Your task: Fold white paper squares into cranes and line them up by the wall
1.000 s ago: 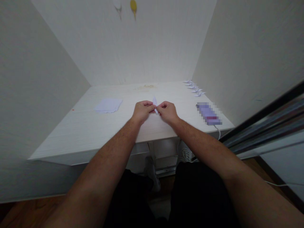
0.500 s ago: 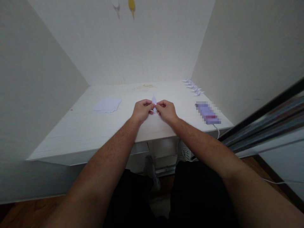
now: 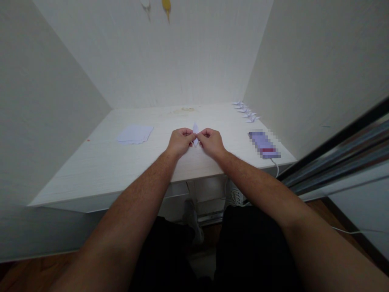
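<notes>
A small, pale, folded piece of paper [image 3: 195,129] stands with its point up between my two hands, just above the white table [image 3: 100,162]. My left hand [image 3: 180,142] pinches its left side with curled fingers. My right hand [image 3: 211,142] pinches its right side the same way. The fingertips of both hands meet at the paper, and its lower part is hidden behind them.
A stack of pale paper sheets [image 3: 134,134] lies to the left. Several small folded paper figures [image 3: 245,112] line the far right corner by the wall. A phone [image 3: 263,144] with a white cable lies near the right edge. Walls close in three sides.
The folded paper has turned from a slant to pointing straight up, and my hands have drawn a little closer together around it.
</notes>
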Available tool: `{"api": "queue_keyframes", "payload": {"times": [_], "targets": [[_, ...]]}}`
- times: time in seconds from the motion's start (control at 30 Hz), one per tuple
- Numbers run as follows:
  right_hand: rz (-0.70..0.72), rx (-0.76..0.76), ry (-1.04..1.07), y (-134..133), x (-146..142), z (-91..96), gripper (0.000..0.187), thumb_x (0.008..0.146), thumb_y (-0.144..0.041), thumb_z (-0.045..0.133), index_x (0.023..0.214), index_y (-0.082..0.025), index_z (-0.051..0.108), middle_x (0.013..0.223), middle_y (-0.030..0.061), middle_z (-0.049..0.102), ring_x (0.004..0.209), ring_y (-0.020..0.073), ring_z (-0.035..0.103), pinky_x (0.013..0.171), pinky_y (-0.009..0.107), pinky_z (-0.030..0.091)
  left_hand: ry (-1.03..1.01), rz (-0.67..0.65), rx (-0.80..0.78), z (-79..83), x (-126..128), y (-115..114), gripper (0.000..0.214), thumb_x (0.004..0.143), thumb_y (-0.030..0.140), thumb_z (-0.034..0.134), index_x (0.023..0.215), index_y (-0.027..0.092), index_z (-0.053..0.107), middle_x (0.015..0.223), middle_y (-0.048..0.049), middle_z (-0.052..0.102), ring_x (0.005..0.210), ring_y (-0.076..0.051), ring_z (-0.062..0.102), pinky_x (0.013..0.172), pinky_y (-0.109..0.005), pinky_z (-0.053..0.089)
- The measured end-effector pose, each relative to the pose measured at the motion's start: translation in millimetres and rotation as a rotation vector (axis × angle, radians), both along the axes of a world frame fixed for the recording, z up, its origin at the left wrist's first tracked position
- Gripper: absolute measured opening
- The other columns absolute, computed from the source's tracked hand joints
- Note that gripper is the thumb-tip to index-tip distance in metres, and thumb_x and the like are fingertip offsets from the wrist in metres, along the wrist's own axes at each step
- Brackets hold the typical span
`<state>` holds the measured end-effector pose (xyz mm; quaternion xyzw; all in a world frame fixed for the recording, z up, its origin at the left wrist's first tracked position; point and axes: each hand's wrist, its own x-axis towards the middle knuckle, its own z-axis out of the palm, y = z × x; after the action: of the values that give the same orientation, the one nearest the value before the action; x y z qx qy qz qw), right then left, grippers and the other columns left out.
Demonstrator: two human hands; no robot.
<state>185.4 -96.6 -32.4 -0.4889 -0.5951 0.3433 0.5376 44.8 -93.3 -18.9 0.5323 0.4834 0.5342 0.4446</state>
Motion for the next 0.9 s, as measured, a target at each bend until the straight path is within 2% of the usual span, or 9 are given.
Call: {"api": "queue_keyframes", "payload": {"times": [0.33, 0.53, 0.67, 0.8, 0.9], "targets": [[-0.039, 0.045, -0.027, -2, 0, 2.0, 0.015, 0.078, -0.032, 0.059, 0.070, -0.020, 0.063, 0.063, -0.0024, 0.063, 0.063, 0.0131, 0.058, 0.062, 0.025, 0.045, -0.073, -0.049, 0.016, 0.0, -1, 0, 0.011, 0.066, 0.020, 0.074, 0.066, 0.015, 0.065, 0.056, -0.0024, 0.064, 0.044, -0.009, 0.053, 0.046, -0.023, 0.041], [-0.035, 0.007, -0.070, 3, -1, 0.3, 0.017, 0.077, -0.035, 0.061, 0.069, -0.020, 0.063, 0.065, -0.0010, 0.064, 0.065, 0.0140, 0.059, 0.062, 0.026, 0.045, -0.024, -0.020, 0.032, -3.0, -1, 3, 0.011, 0.066, 0.021, 0.072, 0.063, 0.017, 0.062, 0.051, 0.0005, 0.060, 0.040, -0.009, 0.050, 0.042, -0.022, 0.035], [0.006, -0.055, -0.017, 5, -4, 3.6, 0.014, 0.077, -0.032, 0.062, 0.069, -0.020, 0.061, 0.058, -0.0021, 0.061, 0.055, 0.0130, 0.057, 0.056, 0.025, 0.043, -0.009, 0.007, 0.043, -3.4, -1, 3, 0.010, 0.070, 0.020, 0.069, 0.063, 0.017, 0.062, 0.050, 0.0010, 0.058, 0.040, -0.008, 0.049, 0.041, -0.021, 0.033], [0.108, -0.158, 0.078, 9, -7, 9.7, 0.013, 0.076, -0.028, 0.062, 0.066, -0.022, 0.056, 0.047, -0.0050, 0.053, 0.042, 0.0113, 0.048, 0.045, 0.024, 0.035, -0.002, 0.015, 0.036, -3.2, -2, 4, 0.012, 0.071, 0.019, 0.070, 0.063, 0.017, 0.062, 0.049, 0.0012, 0.057, 0.040, -0.008, 0.049, 0.042, -0.021, 0.033], [0.140, -0.137, 0.088, 14, -7, 9.4, 0.014, 0.074, -0.026, 0.063, 0.064, -0.022, 0.054, 0.047, -0.0058, 0.052, 0.043, 0.0104, 0.045, 0.045, 0.023, 0.032, -0.005, 0.027, 0.021, -2.4, -1, 5, 0.014, 0.071, 0.018, 0.070, 0.061, 0.017, 0.061, 0.046, 0.0013, 0.056, 0.039, -0.008, 0.048, 0.041, -0.021, 0.032]]}}
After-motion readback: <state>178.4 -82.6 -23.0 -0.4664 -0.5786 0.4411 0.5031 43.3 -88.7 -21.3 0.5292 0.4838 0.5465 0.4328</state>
